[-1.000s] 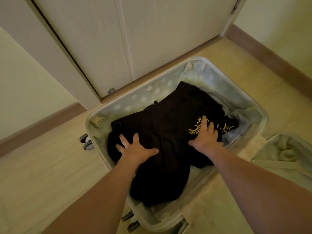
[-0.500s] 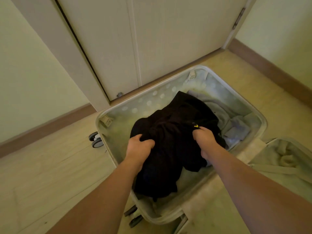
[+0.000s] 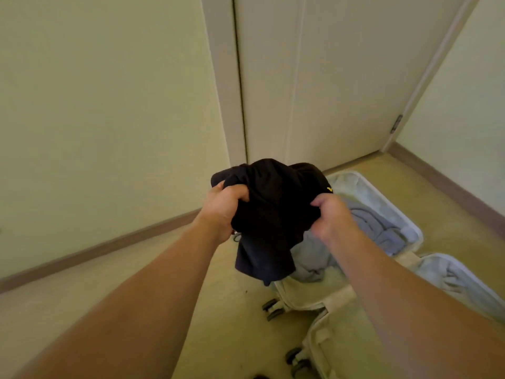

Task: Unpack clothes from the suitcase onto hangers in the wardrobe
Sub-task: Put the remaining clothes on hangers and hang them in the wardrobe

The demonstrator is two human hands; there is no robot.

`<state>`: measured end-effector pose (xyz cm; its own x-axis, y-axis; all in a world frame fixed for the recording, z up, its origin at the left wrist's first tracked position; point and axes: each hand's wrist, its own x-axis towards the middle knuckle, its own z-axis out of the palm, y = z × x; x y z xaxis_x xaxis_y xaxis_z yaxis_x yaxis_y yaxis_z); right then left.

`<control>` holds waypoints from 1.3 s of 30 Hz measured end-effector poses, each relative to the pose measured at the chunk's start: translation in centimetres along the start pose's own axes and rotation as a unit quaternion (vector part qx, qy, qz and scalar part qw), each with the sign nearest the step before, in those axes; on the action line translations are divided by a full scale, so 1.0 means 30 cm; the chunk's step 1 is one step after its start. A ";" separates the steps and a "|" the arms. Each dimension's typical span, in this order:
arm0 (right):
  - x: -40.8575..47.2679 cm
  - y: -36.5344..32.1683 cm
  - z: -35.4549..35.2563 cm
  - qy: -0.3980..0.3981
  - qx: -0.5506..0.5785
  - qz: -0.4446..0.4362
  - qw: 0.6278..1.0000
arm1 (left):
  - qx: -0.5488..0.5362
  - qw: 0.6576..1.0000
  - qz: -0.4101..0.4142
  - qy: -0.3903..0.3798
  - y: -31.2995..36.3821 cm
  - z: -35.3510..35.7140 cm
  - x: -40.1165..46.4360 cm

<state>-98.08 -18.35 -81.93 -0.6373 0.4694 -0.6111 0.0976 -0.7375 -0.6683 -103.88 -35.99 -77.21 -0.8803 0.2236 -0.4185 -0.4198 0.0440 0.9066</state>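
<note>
- Head view: a black garment (image 3: 269, 214) is gripped, bunched, by the left hand (image 3: 222, 207) and right hand (image 3: 329, 217).
- Grey clothes (image 3: 374, 228) are held in the open suitcase (image 3: 410, 228).

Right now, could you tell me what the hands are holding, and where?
Both hands, left and right, grip the bunched black garment at its upper sides.

You see dim, warm yellowish light, soft shadows, no glare; wide-angle bending curves the edges, and detail looks slightly soft.
</note>
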 end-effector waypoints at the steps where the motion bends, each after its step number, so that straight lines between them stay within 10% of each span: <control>1: -0.095 -0.009 0.048 -0.011 -0.008 0.000 1.000 | 0.001 1.000 0.014 0.003 0.057 -0.055 -0.076; 13: -1.236 0.106 0.411 -0.132 -0.105 -0.012 0.986 | -0.038 0.990 0.120 0.067 0.477 -0.705 -1.088; 25: -1.782 0.635 0.549 -0.226 -0.259 0.088 0.935 | -0.007 0.987 0.068 0.145 0.258 -1.345 -1.614; 29: -1.805 0.978 0.522 -0.258 -0.506 0.094 0.818 | 0.030 0.977 0.031 0.211 -0.004 -1.533 -1.742; 34: -1.882 1.314 0.360 -0.303 -0.776 0.008 0.553 | 0.357 0.906 -0.170 0.147 -0.464 -1.652 -1.831; 36: -1.921 1.379 0.300 -0.291 -0.846 -0.019 0.446 | 0.330 0.919 -0.162 0.144 -0.588 -1.680 -1.879; 39: -1.953 1.410 0.277 -0.248 -0.883 -0.101 0.385 | 0.179 0.909 -0.094 0.364 -0.671 -1.731 -1.944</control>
<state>-62.95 -81.09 -70.88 -0.7933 -0.0430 -0.6073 0.0953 0.9764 -0.1937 -55.58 -100.49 -73.90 -0.7686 -0.5185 -0.3748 -0.5931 0.3578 0.7213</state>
